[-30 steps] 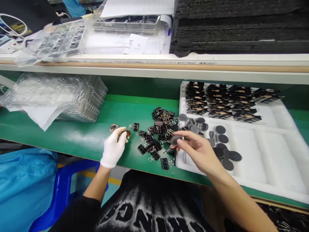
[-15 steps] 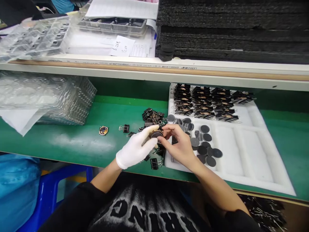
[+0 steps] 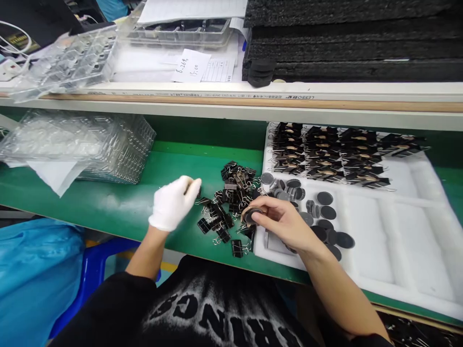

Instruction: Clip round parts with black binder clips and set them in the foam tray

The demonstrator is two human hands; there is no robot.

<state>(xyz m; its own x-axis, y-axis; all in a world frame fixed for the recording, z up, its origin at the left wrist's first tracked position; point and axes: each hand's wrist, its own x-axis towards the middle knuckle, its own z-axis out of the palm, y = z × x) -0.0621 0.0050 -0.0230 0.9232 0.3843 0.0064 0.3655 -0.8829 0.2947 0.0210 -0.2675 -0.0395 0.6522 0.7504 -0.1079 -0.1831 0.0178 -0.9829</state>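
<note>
My right hand [image 3: 280, 219], bare, pinches a round gold-rimmed watch head with a black disc [image 3: 251, 216] against its face. Away to the left, my left hand [image 3: 173, 203] in a white glove is closed low over the green bench, its fingertips around a black binder clip [image 3: 199, 192] that shows only as a dark edge. A heap of black binder clips [image 3: 217, 212] lies between the hands. Beside my right hand, loose black and grey discs [image 3: 327, 212] are scattered on a white foam tray [image 3: 372, 241].
Rows of watch heads clamped with binder clips [image 3: 325, 154] fill the tray's far part. Stacked clear plastic trays [image 3: 123, 149] stand at the left. A white shelf edge [image 3: 217, 112] crosses above the bench, carrying black foam sheets [image 3: 354, 43] and papers [image 3: 191, 65].
My left hand has let go of the watch head and moved left to the lone binder clip, covering the spot where another watch head lay. The right hand keeps the watch head and disc.
</note>
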